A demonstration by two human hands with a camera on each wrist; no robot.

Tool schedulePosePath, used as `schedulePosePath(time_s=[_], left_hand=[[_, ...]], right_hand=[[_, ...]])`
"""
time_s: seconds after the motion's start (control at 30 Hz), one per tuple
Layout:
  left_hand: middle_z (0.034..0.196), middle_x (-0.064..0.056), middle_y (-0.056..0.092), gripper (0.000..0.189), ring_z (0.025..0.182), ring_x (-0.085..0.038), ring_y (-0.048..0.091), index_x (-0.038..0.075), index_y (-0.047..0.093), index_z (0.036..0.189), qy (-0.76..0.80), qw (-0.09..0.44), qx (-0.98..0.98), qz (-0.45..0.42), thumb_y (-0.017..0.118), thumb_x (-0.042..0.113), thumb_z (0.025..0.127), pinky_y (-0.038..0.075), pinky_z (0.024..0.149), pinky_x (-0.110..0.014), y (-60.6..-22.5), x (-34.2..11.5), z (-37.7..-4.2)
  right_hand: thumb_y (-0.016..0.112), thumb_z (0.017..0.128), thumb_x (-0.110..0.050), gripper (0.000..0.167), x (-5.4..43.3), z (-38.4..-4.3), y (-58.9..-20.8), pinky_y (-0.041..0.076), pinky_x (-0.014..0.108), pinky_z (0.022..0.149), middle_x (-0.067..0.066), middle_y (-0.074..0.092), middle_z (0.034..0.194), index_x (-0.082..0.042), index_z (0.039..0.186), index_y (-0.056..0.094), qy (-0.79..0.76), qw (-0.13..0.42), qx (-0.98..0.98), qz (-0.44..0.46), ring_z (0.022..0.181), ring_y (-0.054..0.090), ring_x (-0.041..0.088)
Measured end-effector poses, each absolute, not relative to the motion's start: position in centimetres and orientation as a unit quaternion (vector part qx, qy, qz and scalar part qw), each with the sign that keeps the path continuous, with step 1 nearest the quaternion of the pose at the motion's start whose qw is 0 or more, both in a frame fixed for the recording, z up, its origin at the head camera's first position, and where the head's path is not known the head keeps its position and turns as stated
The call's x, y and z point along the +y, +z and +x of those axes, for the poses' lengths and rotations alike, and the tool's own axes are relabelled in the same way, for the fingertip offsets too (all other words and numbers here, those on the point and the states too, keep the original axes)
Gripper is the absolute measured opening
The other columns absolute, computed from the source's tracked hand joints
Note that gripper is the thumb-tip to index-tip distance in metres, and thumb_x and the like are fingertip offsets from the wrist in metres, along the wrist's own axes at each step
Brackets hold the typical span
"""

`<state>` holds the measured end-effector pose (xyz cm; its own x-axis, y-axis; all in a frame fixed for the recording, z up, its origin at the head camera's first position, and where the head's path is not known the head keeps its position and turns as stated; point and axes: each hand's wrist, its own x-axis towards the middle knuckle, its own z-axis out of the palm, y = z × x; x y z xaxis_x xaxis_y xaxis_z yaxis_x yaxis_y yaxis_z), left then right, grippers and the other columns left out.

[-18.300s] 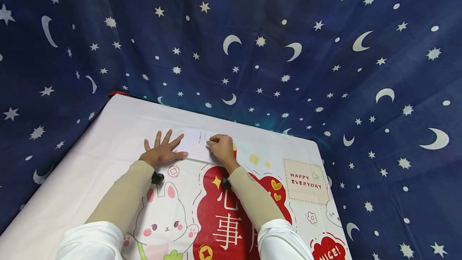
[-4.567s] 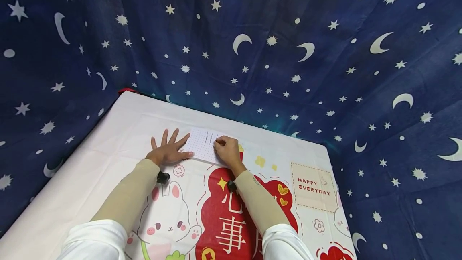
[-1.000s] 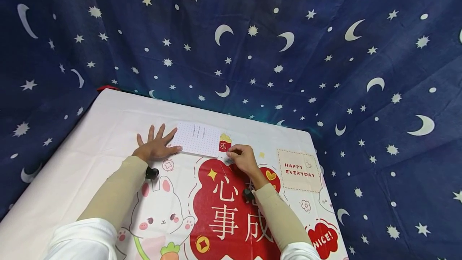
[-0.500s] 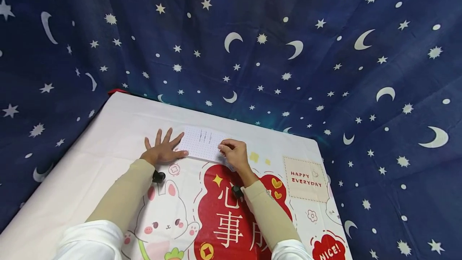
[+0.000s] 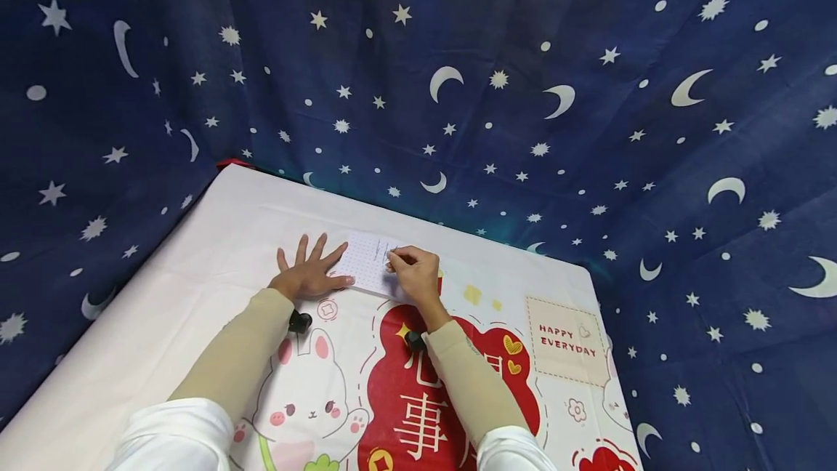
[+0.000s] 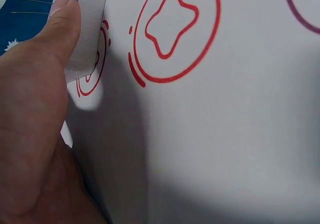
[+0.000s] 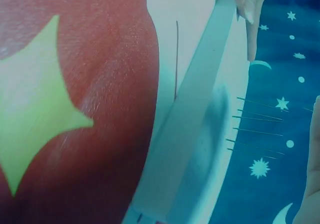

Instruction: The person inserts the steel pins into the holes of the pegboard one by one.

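Observation:
A white block [image 5: 362, 267] with a dotted top lies on the table. Several thin needles [image 5: 377, 249] stand upright in a row along it; their shafts also show in the right wrist view [image 7: 257, 132]. My left hand [image 5: 310, 275] is spread flat at the block's left end, its thumb [image 6: 62, 21] against the near corner. My right hand [image 5: 418, 275] hovers over the block's right part, thumb and forefinger pinching a thin needle beside the row. Most of that needle is hidden by the fingers, and the block's right end is behind the hand.
The tabletop [image 5: 229, 238] has a printed cloth with a rabbit [image 5: 304, 398], a red cloud shape [image 5: 392, 384] and a "HAPPY EVERYDAY" panel [image 5: 567, 340]. A dark blue curtain [image 5: 392, 93] with stars and moons hangs behind and on both sides.
My right hand was beside a small greyish item right of the block a second ago, then came left over the block. More needles stand than 18.3 seconds ago. The left hand stays put.

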<state>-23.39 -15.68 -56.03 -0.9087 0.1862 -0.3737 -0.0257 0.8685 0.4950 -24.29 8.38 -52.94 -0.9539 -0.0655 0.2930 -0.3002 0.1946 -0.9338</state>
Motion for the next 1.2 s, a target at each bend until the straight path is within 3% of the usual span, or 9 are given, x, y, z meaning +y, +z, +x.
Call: schedulePosePath(time_s=[0.13,0.27,0.57,0.87,1.07,1.2], left_hand=[[0.176,-0.016,-0.013,0.102,0.158,-0.050,-0.024,0.034,0.012,0.168,0.251,0.213,0.943,0.047,0.048,0.084,0.087,-0.024,0.113,-0.080,-55.3,-15.5,-23.3],[0.176,-0.016,-0.012,0.101,0.158,-0.051,-0.023,0.035,0.011,0.168,0.242,0.215,0.945,0.050,0.049,0.083,0.088,-0.022,0.114,-0.081,-54.6,-15.4,-23.4],[0.177,-0.015,-0.012,0.094,0.159,-0.050,-0.022,0.033,0.010,0.168,0.227,0.215,0.948,0.051,0.047,0.077,0.093,-0.018,0.116,-0.081,-54.2,-15.4,-23.6],[0.177,-0.013,-0.012,0.100,0.159,-0.047,-0.024,0.036,0.011,0.168,0.243,0.212,0.945,0.047,0.048,0.084,0.088,-0.023,0.115,-0.079,-55.3,-15.6,-23.9],[0.177,-0.015,-0.011,0.100,0.159,-0.049,-0.024,0.036,0.012,0.168,0.251,0.212,0.943,0.047,0.049,0.084,0.088,-0.024,0.114,-0.080,-55.2,-15.7,-23.7],[0.177,-0.014,-0.013,0.101,0.158,-0.048,-0.026,0.036,0.011,0.168,0.255,0.216,0.941,0.045,0.049,0.084,0.088,-0.026,0.113,-0.079,-55.8,-15.9,-23.7]], right_hand=[[0.078,0.090,-0.001,0.008,8.0,-24.6,-53.5,0.061,0.019,0.066,0.029,0.076,0.082,0.006,0.089,0.081,0.614,0.098,-0.776,0.105,0.061,0.068,0.004],[0.077,0.091,-0.002,0.008,7.6,-24.7,-53.8,0.060,0.017,0.066,0.026,0.076,0.080,0.005,0.088,0.081,0.598,0.099,-0.788,0.107,0.060,0.068,0.005],[0.074,0.091,0.000,0.010,6.7,-25.1,-54.5,0.062,0.022,0.065,0.025,0.078,0.081,0.008,0.092,0.080,0.565,0.088,-0.812,0.117,0.064,0.076,0.030],[0.075,0.093,-0.008,0.013,6.2,-25.3,-55.3,0.063,0.025,0.069,0.017,0.079,0.082,0.002,0.091,0.083,0.524,0.073,-0.844,0.089,0.062,0.073,0.015],[0.076,0.093,-0.011,0.012,5.8,-25.2,-55.9,0.064,0.027,0.075,0.013,0.081,0.086,-0.001,0.095,0.083,0.489,0.076,-0.865,0.083,0.072,0.070,0.013],[0.075,0.093,-0.009,0.010,5.5,-25.1,-56.3,0.061,0.024,0.072,0.011,0.080,0.082,-0.002,0.092,0.083,0.466,0.081,-0.877,0.090,0.073,0.067,0.014]])
